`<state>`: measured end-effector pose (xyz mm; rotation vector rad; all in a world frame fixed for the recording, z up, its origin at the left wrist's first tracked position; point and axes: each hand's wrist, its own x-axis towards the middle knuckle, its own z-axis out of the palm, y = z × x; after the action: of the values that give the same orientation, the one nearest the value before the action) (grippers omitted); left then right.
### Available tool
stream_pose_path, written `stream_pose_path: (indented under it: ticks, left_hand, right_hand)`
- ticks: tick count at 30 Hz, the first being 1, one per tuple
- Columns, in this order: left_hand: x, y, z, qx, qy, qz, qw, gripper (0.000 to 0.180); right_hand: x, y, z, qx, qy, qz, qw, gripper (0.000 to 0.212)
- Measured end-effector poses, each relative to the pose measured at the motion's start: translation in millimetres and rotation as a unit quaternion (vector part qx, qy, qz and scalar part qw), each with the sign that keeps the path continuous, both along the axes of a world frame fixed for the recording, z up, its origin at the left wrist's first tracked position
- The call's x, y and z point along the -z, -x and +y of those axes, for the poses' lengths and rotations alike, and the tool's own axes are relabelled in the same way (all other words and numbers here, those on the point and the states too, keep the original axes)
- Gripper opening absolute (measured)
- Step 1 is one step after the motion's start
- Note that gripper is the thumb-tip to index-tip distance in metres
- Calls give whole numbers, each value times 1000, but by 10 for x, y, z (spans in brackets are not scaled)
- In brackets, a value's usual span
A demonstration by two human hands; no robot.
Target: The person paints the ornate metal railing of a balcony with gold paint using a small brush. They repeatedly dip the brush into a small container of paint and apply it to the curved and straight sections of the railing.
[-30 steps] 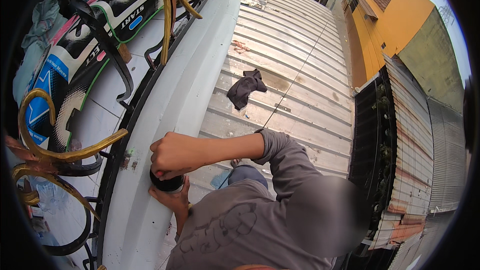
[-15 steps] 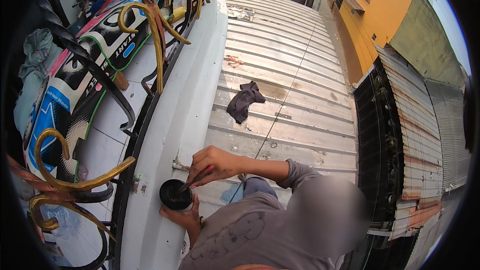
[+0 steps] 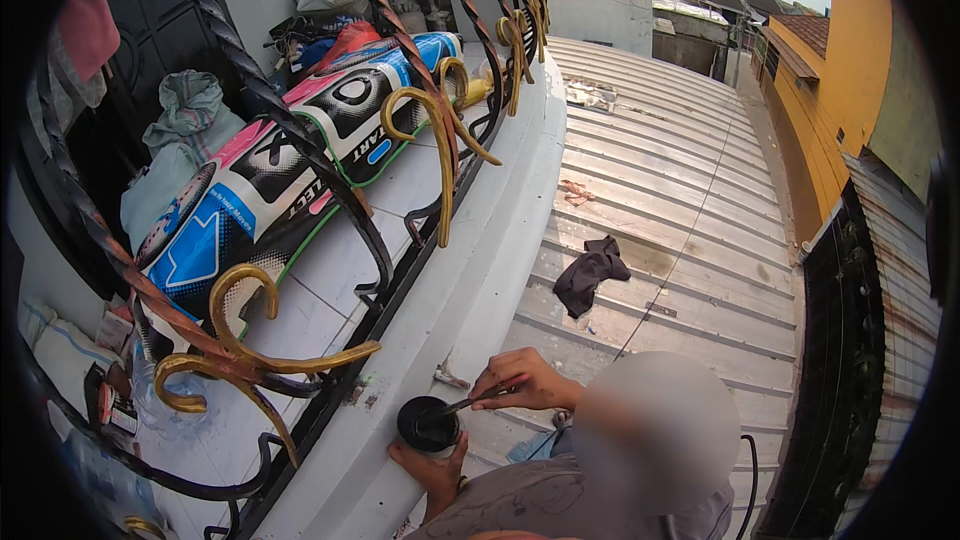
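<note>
My left hand is wrapped round a small round cup from below, with black paint or similar dark liquid inside. In my right hand is a thin paintbrush with some red on its handle, pinched in the fingers. The brush slants down to the left, its tip inside the cup and its bristles hidden. Both hands are over the pale concrete ledge, just outside a wrought-iron railing with black and reddish-brown twisted bars and gold scrolls.
Behind the railing, a printed colourful mat covers something on the white tiled floor, near bags. Right of the ledge spreads a ribbed metal roof with a dark cloth on it. An orange building stands beyond.
The view has swung left, so the railing, roof and hands appear farther right and lower. My right hand has shifted rightward relative to the cup; the brush lies at a flatter slant.
</note>
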<state>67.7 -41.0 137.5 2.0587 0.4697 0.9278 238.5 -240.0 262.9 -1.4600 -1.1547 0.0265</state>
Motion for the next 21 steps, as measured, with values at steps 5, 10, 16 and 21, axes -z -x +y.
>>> stream_pose_path:
  ticks: [5, 10, 16, 21]
  left_hand:
    - [-191, 5, -22, -14, -52, 33, 998, 91]
    - [-366, 4, -66, 4, -96, 106, 990, 90]
    - [-355, 7, -88, -22, -65, 118, 991, 89]
    - [-367, 30, -103, -39, -62, 125, 989, 89]
  right_hand:
    - [94, -15, 4, 8, -22, 19, 1000, 13]
    - [200, 23, 12, 30, -21, 69, 997, 14]
    - [214, -18, -22, 19, -53, 134, 989, 14]
    - [173, -31, 14, 9, -63, 136, 989, 13]
